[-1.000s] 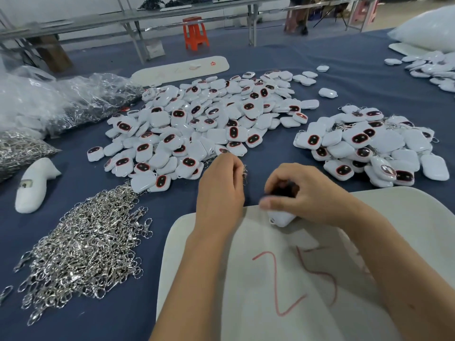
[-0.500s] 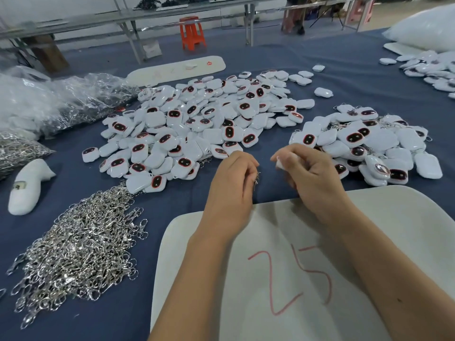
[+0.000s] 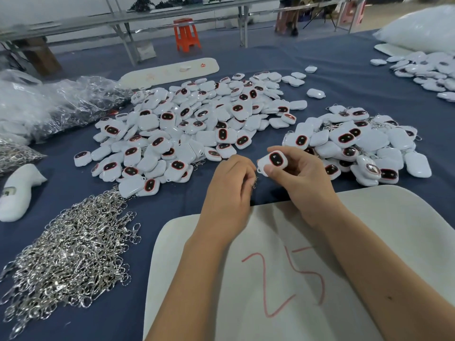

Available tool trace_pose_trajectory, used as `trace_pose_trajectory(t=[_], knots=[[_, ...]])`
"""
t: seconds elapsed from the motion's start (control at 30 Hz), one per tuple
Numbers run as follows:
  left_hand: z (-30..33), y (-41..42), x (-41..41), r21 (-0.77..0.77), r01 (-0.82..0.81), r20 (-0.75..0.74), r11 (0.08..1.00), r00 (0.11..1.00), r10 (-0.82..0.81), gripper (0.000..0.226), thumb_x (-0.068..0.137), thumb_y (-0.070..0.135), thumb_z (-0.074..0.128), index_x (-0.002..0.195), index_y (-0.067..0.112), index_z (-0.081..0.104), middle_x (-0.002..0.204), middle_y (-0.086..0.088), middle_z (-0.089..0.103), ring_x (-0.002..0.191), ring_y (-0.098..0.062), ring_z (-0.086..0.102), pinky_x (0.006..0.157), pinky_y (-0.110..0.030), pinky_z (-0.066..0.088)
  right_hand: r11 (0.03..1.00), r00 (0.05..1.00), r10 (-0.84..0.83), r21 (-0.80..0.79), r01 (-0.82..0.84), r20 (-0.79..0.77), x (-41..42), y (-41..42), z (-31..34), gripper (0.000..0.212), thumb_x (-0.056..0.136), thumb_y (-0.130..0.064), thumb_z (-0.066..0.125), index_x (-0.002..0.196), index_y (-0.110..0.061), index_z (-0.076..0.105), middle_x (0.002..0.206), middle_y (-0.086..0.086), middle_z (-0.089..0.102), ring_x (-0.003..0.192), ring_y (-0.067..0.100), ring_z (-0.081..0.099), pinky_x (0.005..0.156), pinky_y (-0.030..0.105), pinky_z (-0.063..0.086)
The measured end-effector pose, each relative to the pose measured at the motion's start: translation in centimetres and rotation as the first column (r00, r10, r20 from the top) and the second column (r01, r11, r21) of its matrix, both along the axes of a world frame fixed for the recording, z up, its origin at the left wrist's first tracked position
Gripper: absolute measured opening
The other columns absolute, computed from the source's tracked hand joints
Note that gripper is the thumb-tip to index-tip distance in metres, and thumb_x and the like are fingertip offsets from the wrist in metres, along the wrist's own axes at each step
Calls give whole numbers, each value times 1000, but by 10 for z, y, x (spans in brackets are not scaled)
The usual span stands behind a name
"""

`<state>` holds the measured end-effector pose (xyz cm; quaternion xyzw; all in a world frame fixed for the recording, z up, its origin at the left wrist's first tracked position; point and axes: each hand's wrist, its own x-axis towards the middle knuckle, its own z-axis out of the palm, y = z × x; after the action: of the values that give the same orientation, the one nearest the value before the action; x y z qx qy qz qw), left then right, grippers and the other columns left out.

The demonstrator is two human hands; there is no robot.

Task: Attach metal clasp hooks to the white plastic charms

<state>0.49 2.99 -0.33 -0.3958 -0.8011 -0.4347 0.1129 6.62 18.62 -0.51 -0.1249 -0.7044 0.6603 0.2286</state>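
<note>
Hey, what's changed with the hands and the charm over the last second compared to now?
The right hand lifted the white charm off the white board and away from the person, turning its dark oval face up into view. The left hand kept its grip on a metal clasp hook and edged forward with it. The clasp pile and both charm piles stayed put.

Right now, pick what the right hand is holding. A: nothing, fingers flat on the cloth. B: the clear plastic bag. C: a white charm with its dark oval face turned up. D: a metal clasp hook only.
C: the right hand pinches a white charm, its red-rimmed dark oval facing the camera, while the left hand beside it holds a small metal clasp hook.
</note>
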Motion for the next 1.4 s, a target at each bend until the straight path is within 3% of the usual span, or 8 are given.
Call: trace_pose_trajectory(t=[0.13, 0.4, 0.57, 0.7, 0.87, 0.93, 1.03, 1.4], knots=[[0, 0, 0, -8, -9, -18, 1000, 1000, 9, 19, 88, -7, 58, 83, 12, 57, 104, 6, 57, 100, -15, 51, 81, -22, 39, 993, 1000, -8, -116, 8, 0, -1, -1, -1, 31, 97, -6, 69, 125, -20, 65, 72, -3, 66, 59, 16, 56, 56, 24, 48], [1, 0, 0, -13, 22, -20, 1000, 1000, -22, 18, 88, -8, 57, 85, 10, 56, 103, 5, 55, 97, -18, 52, 77, -26, 41, 999, 999, -41, -30, 42, 9, -1, -6, -5, 17, 94, -20, 76, 108, -21, 67, 71, 3, 71, 54, 14, 60, 49, 23, 47], [2, 0, 0, -9, 40, -18, 999, 999, -40, 20, 87, -9, 56, 84, 10, 54, 102, 5, 55, 96, -17, 51, 76, -25, 40, 997, 998, -69, 31, 69, 3, -2, -5, -6, 17, 93, -21, 78, 108, -22, 70, 79, -4, 73, 59, 6, 64, 59, 16, 48], [1, 0, 0, 0, 39, -12, 999, 999, -39, 19, 86, -12, 54, 83, 6, 53, 101, 2, 55, 93, -19, 51, 74, -27, 41, 996, 997, -74, 52, 74, 6, 0, -7, -4, 17, 93, -18, 77, 108, -21, 71, 81, -2, 73, 63, 5, 65, 63, 19, 51], [0, 2, 3, 40, 11, 37, 999, 999, -13, 17, 87, -14, 50, 82, 3, 52, 95, -3, 53, 83, -24, 51, 70, -42, 42, 982, 996, -82, 174, 77, 25, 2, -10, -3, 19, 90, -19, 79, 107, -23, 70, 82, -3, 76, 70, 14, 68, 71, 34, 59], [0, 1, 2, 45, -12, 48, 999, 999, 9, 17, 86, -15, 49, 82, 2, 53, 94, -3, 53, 82, -25, 51, 71, -45, 42, 971, 994, -105, 218, 101, 7, 3, -14, -5, 20, 89, -20, 80, 106, -24, 69, 81, -3, 75, 72, 15, 69, 73, 34, 59], [1, 1, 2, 38, -3, 61, 999, 998, 1, 18, 82, -17, 47, 82, 1, 51, 94, -4, 53, 81, -27, 50, 70, -49, 42, 967, 979, -202, 149, 206, -38, 2, -12, -4, 21, 90, -20, 79, 109, -22, 69, 85, -3, 76, 77, 13, 73, 74, 30, 57], [2, 3, 4, 13, 41, 15, 999, 999, -41, 16, 86, -14, 50, 82, 2, 51, 96, -1, 53, 84, -23, 50, 72, -40, 43, 970, 982, -190, 159, 186, 10, 2, -13, -3, 20, 90, -19, 78, 108, -20, 70, 85, 1, 76, 72, 11, 70, 73, 36, 59]])
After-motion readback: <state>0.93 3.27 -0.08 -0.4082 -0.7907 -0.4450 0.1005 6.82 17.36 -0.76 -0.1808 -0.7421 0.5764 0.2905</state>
